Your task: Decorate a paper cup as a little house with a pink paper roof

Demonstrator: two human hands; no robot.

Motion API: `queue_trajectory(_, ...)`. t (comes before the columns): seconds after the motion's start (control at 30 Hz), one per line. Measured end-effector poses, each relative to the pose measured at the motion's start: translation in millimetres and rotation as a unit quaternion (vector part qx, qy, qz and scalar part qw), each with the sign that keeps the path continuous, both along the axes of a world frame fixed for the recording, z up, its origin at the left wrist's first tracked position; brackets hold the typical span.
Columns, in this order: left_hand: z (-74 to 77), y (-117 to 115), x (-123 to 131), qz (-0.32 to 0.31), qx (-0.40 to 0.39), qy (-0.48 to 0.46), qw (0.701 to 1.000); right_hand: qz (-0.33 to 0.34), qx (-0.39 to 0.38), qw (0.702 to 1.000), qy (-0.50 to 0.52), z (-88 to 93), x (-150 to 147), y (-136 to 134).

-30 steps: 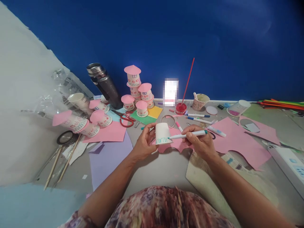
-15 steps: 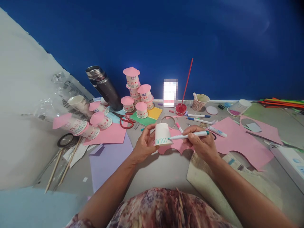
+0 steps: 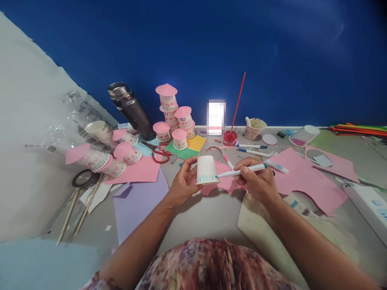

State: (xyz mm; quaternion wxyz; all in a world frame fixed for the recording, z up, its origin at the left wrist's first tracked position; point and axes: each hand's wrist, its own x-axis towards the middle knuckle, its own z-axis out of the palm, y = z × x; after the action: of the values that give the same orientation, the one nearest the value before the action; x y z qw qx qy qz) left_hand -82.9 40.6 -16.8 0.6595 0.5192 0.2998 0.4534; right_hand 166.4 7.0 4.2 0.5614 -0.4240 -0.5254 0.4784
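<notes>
My left hand (image 3: 181, 183) grips a small white paper cup (image 3: 206, 169), held upside down just above the table. A row of short green strokes runs along the cup's lower rim. My right hand (image 3: 256, 181) pinches a green-tipped marker (image 3: 242, 170), and its tip touches the cup's rim at the right end of the green strokes. Both hands hover over a pink paper sheet (image 3: 302, 177) with cut-out edges.
Finished cup houses with pink roofs (image 3: 172, 117) stand stacked at the back, more lie at left (image 3: 99, 157). Red scissors (image 3: 160, 154), a dark flask (image 3: 133, 110), a red paint pot with brush (image 3: 230, 137), loose markers (image 3: 252, 150), a tape roll (image 3: 82, 177) and wooden sticks (image 3: 72, 209) lie around.
The cup has turned a little in my left hand and the green strokes extend further along the rim. My right hand with the marker shifted slightly.
</notes>
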Motion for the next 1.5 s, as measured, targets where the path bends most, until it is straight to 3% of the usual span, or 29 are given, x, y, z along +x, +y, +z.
queue_trajectory(0.23, -4.5, -0.1, 0.2, 0.003, 0.017, 0.027, 1.0, -0.027, 0.007, 1.0, -0.008, 0.0, -0.2, -2.6)
queue_trajectory(0.47, -11.7, -0.1, -1.3, 0.0, 0.034, 0.039, 0.999, 0.024, 0.052, 0.994, -0.092, 9.0, -2.5, -8.1)
queue_trajectory(0.6, -9.4, -0.1, 0.5, 0.004, 0.037, 0.035, 0.999, 0.015, 0.066, 0.99, -0.12, 10.9, -3.5, -8.0)
queue_trajectory(0.77, -5.4, -1.1, 2.4, 0.003, 0.029, 0.036, 0.999, -0.015, 0.057, 0.992, -0.116, 9.2, -3.1, -7.3)
queue_trajectory(0.97, -6.1, 0.1, 0.3, 0.009, 0.024, 0.03, 0.999, 0.016, 0.055, 0.994, -0.098, 9.1, -0.3, -8.1)
queue_trajectory(1.5, -2.3, -1.8, 2.2, 0.008, 0.013, 0.015, 1.0, 0.004, 0.061, 0.995, -0.078, 7.3, -0.1, -5.8)
